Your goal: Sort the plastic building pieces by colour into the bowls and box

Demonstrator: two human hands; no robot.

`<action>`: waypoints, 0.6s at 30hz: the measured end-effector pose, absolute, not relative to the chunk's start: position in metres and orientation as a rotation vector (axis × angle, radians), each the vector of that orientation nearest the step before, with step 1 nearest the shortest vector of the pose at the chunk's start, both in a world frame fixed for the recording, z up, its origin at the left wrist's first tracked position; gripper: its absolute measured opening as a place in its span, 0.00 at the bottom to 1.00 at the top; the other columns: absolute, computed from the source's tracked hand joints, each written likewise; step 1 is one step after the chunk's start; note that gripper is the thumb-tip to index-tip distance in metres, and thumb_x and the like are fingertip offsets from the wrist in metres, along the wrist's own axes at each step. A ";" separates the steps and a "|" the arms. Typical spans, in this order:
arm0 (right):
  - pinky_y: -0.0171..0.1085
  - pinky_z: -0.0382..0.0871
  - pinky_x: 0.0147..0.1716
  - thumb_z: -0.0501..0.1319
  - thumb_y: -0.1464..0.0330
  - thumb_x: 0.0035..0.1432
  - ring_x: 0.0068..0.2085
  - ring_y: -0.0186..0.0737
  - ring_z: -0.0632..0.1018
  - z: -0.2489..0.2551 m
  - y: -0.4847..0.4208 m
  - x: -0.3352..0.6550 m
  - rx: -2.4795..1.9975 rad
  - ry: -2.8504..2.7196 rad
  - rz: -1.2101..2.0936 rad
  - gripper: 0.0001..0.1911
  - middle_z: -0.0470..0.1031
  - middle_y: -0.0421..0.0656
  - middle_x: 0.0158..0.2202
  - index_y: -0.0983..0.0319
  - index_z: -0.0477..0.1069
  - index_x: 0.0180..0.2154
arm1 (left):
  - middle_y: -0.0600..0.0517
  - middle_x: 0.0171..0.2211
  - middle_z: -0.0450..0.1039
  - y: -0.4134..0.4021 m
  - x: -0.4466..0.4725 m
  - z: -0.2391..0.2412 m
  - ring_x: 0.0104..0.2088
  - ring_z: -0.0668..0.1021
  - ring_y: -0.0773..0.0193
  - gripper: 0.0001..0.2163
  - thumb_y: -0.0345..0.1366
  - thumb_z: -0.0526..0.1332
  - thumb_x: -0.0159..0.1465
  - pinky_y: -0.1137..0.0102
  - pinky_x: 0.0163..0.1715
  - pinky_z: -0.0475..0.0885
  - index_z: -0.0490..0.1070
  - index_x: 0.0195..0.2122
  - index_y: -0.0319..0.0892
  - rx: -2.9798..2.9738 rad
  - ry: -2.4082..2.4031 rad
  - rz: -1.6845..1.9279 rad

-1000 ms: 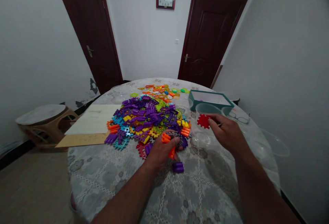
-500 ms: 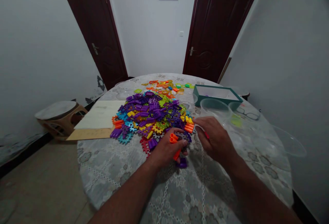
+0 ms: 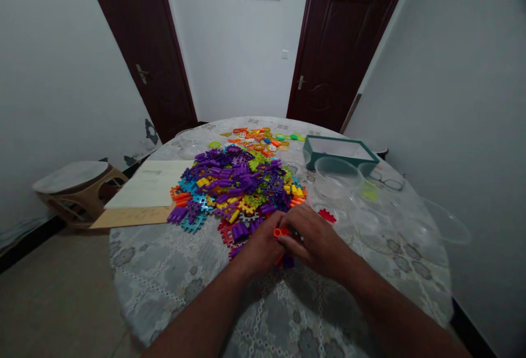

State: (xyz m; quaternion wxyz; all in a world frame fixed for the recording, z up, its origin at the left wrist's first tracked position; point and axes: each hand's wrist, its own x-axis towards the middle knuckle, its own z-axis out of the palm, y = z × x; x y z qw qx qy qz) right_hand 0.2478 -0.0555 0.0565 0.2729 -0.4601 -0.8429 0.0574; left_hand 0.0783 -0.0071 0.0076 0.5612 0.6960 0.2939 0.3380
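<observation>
My left hand (image 3: 266, 243) is closed around orange tube-shaped building pieces (image 3: 278, 232), low over the near side of the pile. My right hand (image 3: 310, 236) meets it from the right, its thumb and fingers closed at the same orange pieces; the fingertips are partly hidden. A purple piece (image 3: 289, 262) shows just beneath the hands. Behind them spreads a heap of plastic building pieces (image 3: 238, 174), mostly purple, with yellow, green, blue and orange among them. A red notched piece (image 3: 327, 215) lies on the cloth beyond my right hand.
Clear plastic tubs (image 3: 339, 174) and a green-edged box (image 3: 341, 149) stand at the right, near eyeglasses (image 3: 388, 181). Orange and yellow pieces (image 3: 255, 137) lie at the back. Paper sheets (image 3: 150, 185) overhang the left edge of the round table (image 3: 197, 314). A stool (image 3: 78, 188) stands left.
My right hand has moved from the pile's right edge leftward and nearer, to the orange pieces in my left hand. The red piece now shows fully. The view has shifted slightly.
</observation>
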 end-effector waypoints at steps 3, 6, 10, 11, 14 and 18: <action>0.45 0.70 0.43 0.60 0.64 0.72 0.42 0.46 0.73 0.056 -0.054 0.249 -1.184 -2.207 0.142 0.06 0.75 0.47 0.41 0.60 0.70 0.44 | 0.47 0.39 0.76 -0.007 0.078 0.011 0.39 0.77 0.60 0.07 0.38 0.64 0.67 0.67 0.39 0.72 0.73 0.44 0.44 1.612 0.671 0.780; 0.44 0.71 0.46 0.59 0.65 0.73 0.45 0.44 0.75 0.062 -0.053 0.255 -1.109 -2.104 0.188 0.09 0.76 0.47 0.44 0.59 0.71 0.51 | 0.49 0.34 0.76 -0.007 0.080 0.017 0.30 0.77 0.63 0.15 0.46 0.66 0.67 0.69 0.31 0.72 0.72 0.49 0.44 1.492 0.699 0.706; 0.40 0.71 0.41 0.60 0.65 0.72 0.39 0.40 0.76 0.079 -0.052 0.280 -1.185 -1.980 0.125 0.07 0.76 0.44 0.39 0.59 0.75 0.45 | 0.50 0.34 0.75 -0.007 0.084 0.022 0.26 0.79 0.61 0.21 0.49 0.68 0.65 0.72 0.20 0.70 0.67 0.53 0.45 1.281 0.795 0.635; 0.39 0.70 0.39 0.60 0.64 0.71 0.37 0.39 0.76 0.083 -0.052 0.290 -1.249 -1.926 0.090 0.07 0.76 0.43 0.36 0.60 0.76 0.44 | 0.50 0.34 0.75 -0.007 0.085 0.023 0.28 0.81 0.59 0.22 0.48 0.69 0.64 0.72 0.19 0.70 0.66 0.54 0.46 1.231 0.803 0.647; 0.38 0.69 0.34 0.61 0.60 0.70 0.31 0.38 0.75 0.089 -0.046 0.322 -1.478 -1.669 -0.003 0.11 0.78 0.42 0.33 0.60 0.78 0.44 | 0.51 0.36 0.73 -0.006 0.086 0.023 0.32 0.83 0.57 0.22 0.45 0.70 0.63 0.74 0.17 0.71 0.65 0.54 0.47 1.107 0.792 0.684; 0.41 0.73 0.37 0.63 0.56 0.67 0.34 0.43 0.80 0.080 -0.031 0.364 -1.672 -1.306 -0.152 0.16 0.83 0.46 0.36 0.60 0.80 0.46 | 0.50 0.41 0.74 -0.006 0.086 0.023 0.34 0.84 0.57 0.22 0.45 0.71 0.62 0.76 0.15 0.70 0.65 0.53 0.47 1.005 0.773 0.697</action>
